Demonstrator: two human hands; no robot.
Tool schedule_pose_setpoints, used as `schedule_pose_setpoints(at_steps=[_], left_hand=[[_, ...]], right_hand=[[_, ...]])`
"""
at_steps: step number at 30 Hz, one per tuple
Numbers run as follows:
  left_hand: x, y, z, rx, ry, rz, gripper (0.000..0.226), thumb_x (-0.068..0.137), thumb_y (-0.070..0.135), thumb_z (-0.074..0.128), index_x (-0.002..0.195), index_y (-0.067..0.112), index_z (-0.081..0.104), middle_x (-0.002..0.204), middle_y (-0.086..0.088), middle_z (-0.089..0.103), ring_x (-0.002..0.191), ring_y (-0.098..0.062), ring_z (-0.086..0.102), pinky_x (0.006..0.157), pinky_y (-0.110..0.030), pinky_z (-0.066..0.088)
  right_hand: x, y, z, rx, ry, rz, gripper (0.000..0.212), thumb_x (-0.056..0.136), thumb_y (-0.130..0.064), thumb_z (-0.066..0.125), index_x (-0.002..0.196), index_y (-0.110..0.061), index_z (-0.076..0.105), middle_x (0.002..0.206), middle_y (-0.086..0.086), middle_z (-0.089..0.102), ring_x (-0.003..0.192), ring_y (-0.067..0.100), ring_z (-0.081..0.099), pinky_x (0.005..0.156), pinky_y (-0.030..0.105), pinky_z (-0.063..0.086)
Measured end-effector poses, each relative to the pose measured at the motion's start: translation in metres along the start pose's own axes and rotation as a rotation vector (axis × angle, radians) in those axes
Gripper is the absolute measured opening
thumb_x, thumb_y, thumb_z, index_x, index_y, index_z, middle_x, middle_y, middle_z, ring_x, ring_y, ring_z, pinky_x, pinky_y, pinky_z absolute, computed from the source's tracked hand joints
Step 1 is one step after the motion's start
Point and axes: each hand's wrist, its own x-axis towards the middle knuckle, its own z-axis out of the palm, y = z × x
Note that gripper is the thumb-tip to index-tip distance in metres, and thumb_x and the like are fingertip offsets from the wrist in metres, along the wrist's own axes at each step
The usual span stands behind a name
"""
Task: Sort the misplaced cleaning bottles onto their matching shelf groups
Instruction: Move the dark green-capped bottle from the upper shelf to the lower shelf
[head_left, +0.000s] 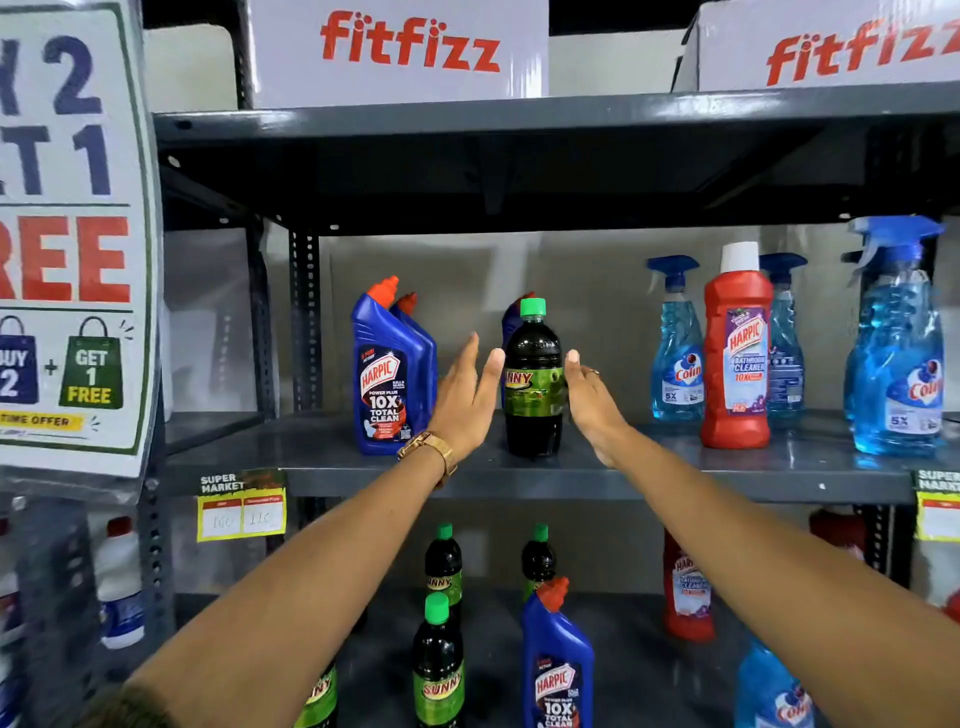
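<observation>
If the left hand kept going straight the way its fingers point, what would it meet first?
Probably the dark Sunny bottle: the left hand angles up and right toward its left side, thumb nearly touching. Depth is unclear, so it might slip past toward the blue bottle behind.

A dark Sunny bottle (533, 379) with a green cap and green label stands upright on the middle shelf (675, 467), near its front edge. Just left of it on the same shelf stand two blue Harpic toilet-cleaner bottles (387, 374) with angled red caps, one behind the other. Behind the Sunny bottle, another blue bottle (511, 319) peeks out, mostly hidden. Well to its right stands a red Harpic bathroom-cleaner bottle (736, 353) with a white cap, flanked by blue Colin spray bottles (677, 348). Below the Sunny bottle, on the lower shelf, are more green-capped Sunny bottles (439, 660) and one blue Harpic bottle (557, 665).
</observation>
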Motion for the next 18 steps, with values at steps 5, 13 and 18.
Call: schedule_pose_setpoints(at_steps=[5, 13, 18], left_hand=[[0.008, -0.002, 0.01, -0.232, -0.197, -0.154, 0.033, 0.099, 0.034, 0.04, 0.118, 0.012, 0.054, 0.12, -0.01, 0.063, 0.117, -0.027, 0.059, 0.105, -0.044, 0.046], [0.001, 0.001, 0.014, -0.279, -0.091, -0.131, 0.036, 0.084, 0.016, 0.067, 0.118, 0.015, 0.055, 0.113, -0.016, 0.066, 0.104, -0.029, 0.065, 0.09, -0.045, 0.056], [-0.045, 0.037, 0.013, -0.418, -0.055, -0.024, 0.048, 0.079, 0.009, 0.072, 0.124, 0.011, 0.055, 0.105, -0.006, 0.068, 0.088, -0.013, 0.067, 0.071, -0.02, 0.059]], right_hand=[[0.012, 0.01, 0.008, 0.071, -0.097, 0.015, 0.047, 0.095, -0.047, 0.036, 0.123, -0.012, 0.051, 0.125, 0.007, 0.06, 0.112, 0.021, 0.056, 0.082, 0.03, 0.042], [-0.014, 0.007, -0.009, 0.132, -0.067, -0.143, 0.014, 0.094, -0.033, 0.048, 0.091, -0.023, 0.058, 0.097, 0.002, 0.067, 0.088, 0.015, 0.062, 0.083, 0.038, 0.052], [-0.066, 0.005, -0.04, 0.165, -0.035, -0.29, 0.011, 0.093, -0.028, 0.05, 0.087, -0.027, 0.059, 0.085, -0.009, 0.067, 0.073, -0.004, 0.064, 0.074, 0.027, 0.053]])
